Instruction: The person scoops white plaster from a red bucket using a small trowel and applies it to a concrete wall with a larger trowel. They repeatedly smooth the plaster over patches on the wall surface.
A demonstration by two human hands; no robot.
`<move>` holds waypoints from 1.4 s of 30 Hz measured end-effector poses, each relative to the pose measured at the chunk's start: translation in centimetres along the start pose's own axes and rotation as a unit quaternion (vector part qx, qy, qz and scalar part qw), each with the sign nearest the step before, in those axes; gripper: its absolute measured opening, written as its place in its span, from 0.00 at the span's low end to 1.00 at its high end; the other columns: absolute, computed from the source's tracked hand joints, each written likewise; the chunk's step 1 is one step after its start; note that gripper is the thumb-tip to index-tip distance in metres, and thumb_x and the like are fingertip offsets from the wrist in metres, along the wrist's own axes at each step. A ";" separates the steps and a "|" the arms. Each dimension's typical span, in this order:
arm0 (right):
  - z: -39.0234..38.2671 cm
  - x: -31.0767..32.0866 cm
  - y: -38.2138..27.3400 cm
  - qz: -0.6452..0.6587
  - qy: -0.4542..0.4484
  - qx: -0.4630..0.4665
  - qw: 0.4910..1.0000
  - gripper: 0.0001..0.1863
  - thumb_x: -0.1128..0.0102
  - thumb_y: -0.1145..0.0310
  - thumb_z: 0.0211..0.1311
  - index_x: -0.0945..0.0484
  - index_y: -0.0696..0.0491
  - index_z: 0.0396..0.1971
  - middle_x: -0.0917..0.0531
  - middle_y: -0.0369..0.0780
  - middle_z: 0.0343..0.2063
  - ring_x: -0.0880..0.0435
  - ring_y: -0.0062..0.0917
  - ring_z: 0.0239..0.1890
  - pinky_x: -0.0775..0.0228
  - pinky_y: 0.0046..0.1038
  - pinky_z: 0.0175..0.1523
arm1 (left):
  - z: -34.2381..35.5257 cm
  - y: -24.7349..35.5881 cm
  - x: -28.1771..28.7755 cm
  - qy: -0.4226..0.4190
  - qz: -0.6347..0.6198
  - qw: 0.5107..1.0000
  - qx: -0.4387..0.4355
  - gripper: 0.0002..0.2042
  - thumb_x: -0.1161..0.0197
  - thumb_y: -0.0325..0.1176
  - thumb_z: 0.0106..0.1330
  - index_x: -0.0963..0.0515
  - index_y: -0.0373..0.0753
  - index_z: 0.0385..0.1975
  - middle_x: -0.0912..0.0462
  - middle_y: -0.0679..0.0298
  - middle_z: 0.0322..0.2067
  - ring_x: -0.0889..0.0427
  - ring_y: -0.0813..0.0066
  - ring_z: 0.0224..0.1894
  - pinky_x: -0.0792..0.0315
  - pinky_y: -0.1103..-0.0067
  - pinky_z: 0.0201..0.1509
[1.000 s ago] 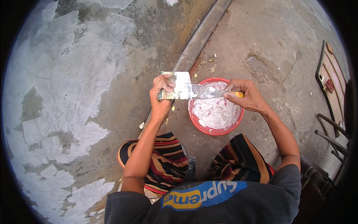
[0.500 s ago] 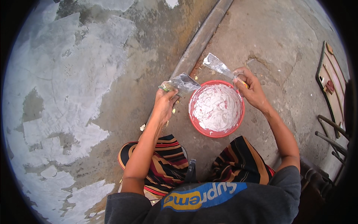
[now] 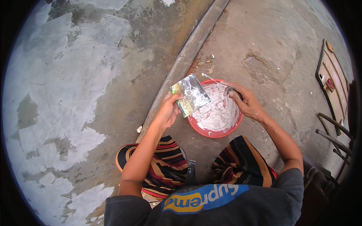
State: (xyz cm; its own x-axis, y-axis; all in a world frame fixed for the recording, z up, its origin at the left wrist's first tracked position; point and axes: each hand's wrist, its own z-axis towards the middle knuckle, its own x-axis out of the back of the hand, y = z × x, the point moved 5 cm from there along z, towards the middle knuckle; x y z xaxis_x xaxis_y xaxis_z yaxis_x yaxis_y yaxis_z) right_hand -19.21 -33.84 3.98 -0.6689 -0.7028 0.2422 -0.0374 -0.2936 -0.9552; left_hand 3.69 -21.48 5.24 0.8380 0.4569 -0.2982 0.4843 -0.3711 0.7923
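Observation:
A wide, flat scraper blade smeared with white paste is held by its near-left edge in my left hand, thumb on top. Its far corner overlaps the rim of a red bowl. Thick white paste fills much of that bowl. Over the bowl's far right side, my right hand is closed round the handle of a putty knife. The knife's blade is turned nearly edge-on, with a dab of paste at its tip, pointing toward the scraper.
To the left rises a grey wall with patches of white coating. A pipe-like ridge runs along its foot. A framed board and metal bars lie at the right. Striped cloth covers my knees.
My left hand has tilted the scraper so its broad face shows. My right hand has moved left and turned the putty knife edge-on, bringing its tip nearer the scraper.

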 end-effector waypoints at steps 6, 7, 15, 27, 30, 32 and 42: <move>0.1 -1.0 -2.1 -0.118 -0.058 0.088 0.987 0.27 0.47 0.85 0.59 0.25 0.48 0.59 0.19 0.43 0.44 0.22 0.34 0.46 0.32 0.33 0.53 | -0.2 -1.2 -0.3 -0.023 -0.066 0.996 0.051 0.17 0.49 0.30 0.63 0.30 0.33 0.51 0.21 0.57 0.48 0.19 0.67 0.49 0.23 0.67 0.56; 0.0 -1.1 -2.0 -0.112 -0.057 0.090 0.988 0.29 0.47 0.86 0.57 0.24 0.47 0.59 0.20 0.42 0.43 0.22 0.33 0.45 0.32 0.33 0.53 | -0.2 -1.2 -0.4 -0.026 -0.067 0.996 0.055 0.18 0.48 0.30 0.62 0.30 0.33 0.52 0.21 0.57 0.48 0.19 0.67 0.49 0.23 0.67 0.56; -2.6 -1.0 0.7 -0.127 -0.098 0.091 0.983 0.29 0.48 0.86 0.56 0.23 0.47 0.57 0.21 0.42 0.36 0.23 0.33 0.40 0.32 0.32 0.49 | -0.7 -1.3 -0.4 -0.023 -0.087 0.993 0.070 0.21 0.50 0.30 0.62 0.32 0.34 0.56 0.22 0.55 0.50 0.19 0.66 0.50 0.23 0.65 0.56; -1.3 1.8 -1.1 -0.244 -0.061 0.071 0.965 0.22 0.40 0.76 0.52 0.17 0.43 0.48 0.18 0.39 0.31 0.21 0.30 0.27 0.28 0.27 0.32 | -0.8 -1.2 -1.0 -0.020 0.430 0.889 -0.156 0.25 0.45 0.29 0.65 0.41 0.30 0.62 0.22 0.52 0.45 0.22 0.68 0.45 0.29 0.73 0.51; -1.3 -0.1 -1.7 -0.356 -0.059 0.167 0.918 0.21 0.38 0.75 0.49 0.15 0.40 0.45 0.19 0.36 0.32 0.20 0.29 0.32 0.26 0.29 0.34 | -0.9 -0.9 -1.4 -0.014 0.444 0.879 -0.173 0.25 0.43 0.30 0.64 0.39 0.28 0.60 0.20 0.51 0.39 0.21 0.66 0.37 0.28 0.73 0.43; -1.1 -1.0 -2.6 -0.400 -0.056 0.191 0.895 0.21 0.37 0.73 0.48 0.15 0.39 0.44 0.20 0.35 0.32 0.20 0.28 0.34 0.25 0.29 0.35 | -0.9 -0.9 -1.2 -0.003 0.454 0.869 -0.198 0.25 0.41 0.31 0.63 0.38 0.27 0.58 0.19 0.50 0.34 0.19 0.64 0.31 0.27 0.72 0.37; -1.5 0.6 0.2 -0.363 -0.061 -0.010 0.930 0.18 0.40 0.75 0.53 0.17 0.46 0.46 0.18 0.44 0.30 0.19 0.39 0.29 0.26 0.37 0.34 | 0.5 -0.9 1.1 0.036 0.428 0.879 -0.207 0.20 0.44 0.33 0.64 0.32 0.33 0.54 0.17 0.53 0.35 0.18 0.68 0.34 0.26 0.75 0.41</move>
State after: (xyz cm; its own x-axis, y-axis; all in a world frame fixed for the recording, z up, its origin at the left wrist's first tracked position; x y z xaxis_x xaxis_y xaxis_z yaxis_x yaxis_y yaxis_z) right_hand -20.70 -33.35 3.66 -0.3728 -0.3935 0.8404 -0.4596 -0.7084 -0.5356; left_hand 4.28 -21.06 3.99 0.8261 0.2081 0.5236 -0.4609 -0.2850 0.8404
